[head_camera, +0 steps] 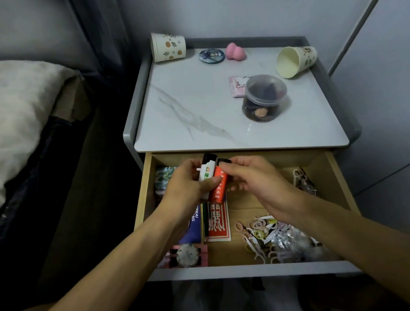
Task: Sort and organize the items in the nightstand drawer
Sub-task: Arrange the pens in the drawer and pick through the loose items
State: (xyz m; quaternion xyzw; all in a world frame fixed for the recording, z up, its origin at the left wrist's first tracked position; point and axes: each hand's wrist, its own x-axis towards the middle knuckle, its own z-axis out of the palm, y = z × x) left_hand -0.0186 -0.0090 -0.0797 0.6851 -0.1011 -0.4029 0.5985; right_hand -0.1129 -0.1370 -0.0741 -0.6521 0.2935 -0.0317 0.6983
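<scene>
Two hands [182, 190] [256, 178] on two lighters [206, 171] [218, 189]

White plastic lighter [206, 174]: black cap, green-and-orange logo. Orange plastic lighter [220, 187]: black cap, white lettering. Both centre frame. Just below: red rectangular card [217, 225] with white characters, blue tube [193, 223] with white letters. Lower left: pink slatted box [203, 254], white watch dial inside. Lower right: pastel hair ties [257, 228], pink, yellow-green, white. Light wooden drawer [251, 201], grey front. Upper centre: white marble-look nightstand top [194, 106], grey veins, grey rim. Cream paper cup [169, 46]: orange and green dots, leaf sprigs. Dark blue round badge [211, 55], pink makeup sponge [235, 51]. Cream bedding [7, 111] at left.
</scene>
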